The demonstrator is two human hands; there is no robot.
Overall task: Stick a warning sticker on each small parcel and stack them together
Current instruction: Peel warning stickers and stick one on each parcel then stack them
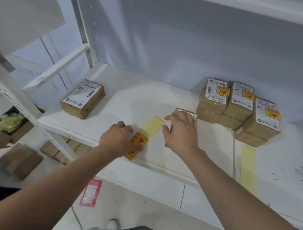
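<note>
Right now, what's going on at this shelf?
A person is labelling small parcels on a white shelf. The left hand pinches at the sticker strip while the right hand grips a parcel beside it. Stickered parcels are stacked at the back right; an unstickered parcel lies at the left.

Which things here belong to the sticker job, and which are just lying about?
Job:
sticker strip under the left hand
small parcel in the right hand
unstickered parcel
stickered stacks

Lying about:
bare backing strip
pink packet on the floor
black tray
brown parcels on the floor
</note>
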